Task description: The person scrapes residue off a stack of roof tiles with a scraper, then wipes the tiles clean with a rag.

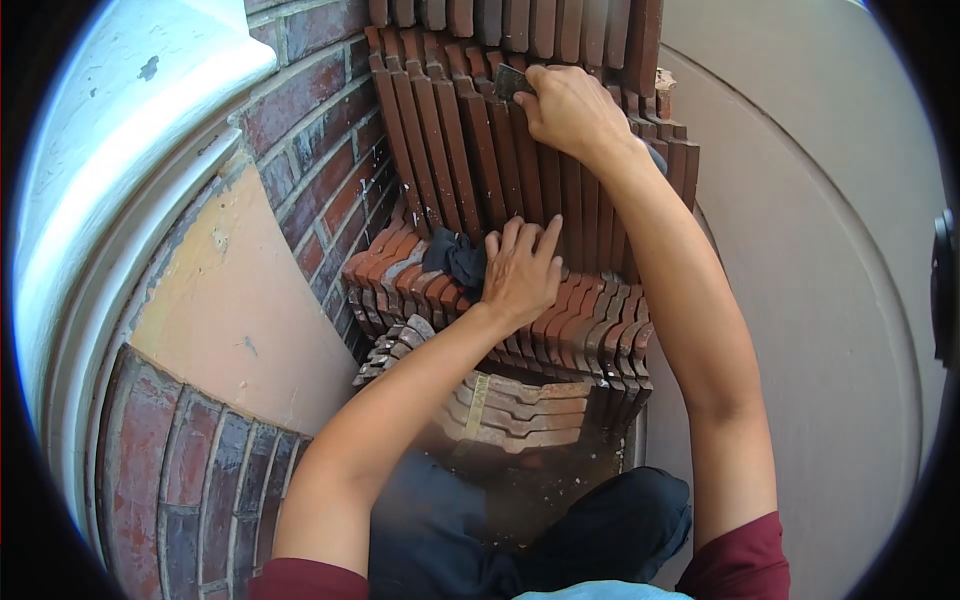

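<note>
My right hand point(575, 110) is closed on a small dark flat piece point(511, 83), held against the upper edge of a row of upright reddish-brown tiles point(490, 150). My left hand point(522, 270) lies lower down with its fingers spread, fingertips on the faces of the same tiles. A crumpled black cloth point(455, 257) sits just left of my left hand, on top of the stacked orange-red tiles point(585, 310). What the dark piece is, I cannot make out.
A brick wall point(325, 150) rises close on the left, and a beige panel point(820, 300) stands on the right. Pale tiles with a yellow strap point(477, 405) lie below the stack, near my knees. More tiles point(530, 25) stand at the top.
</note>
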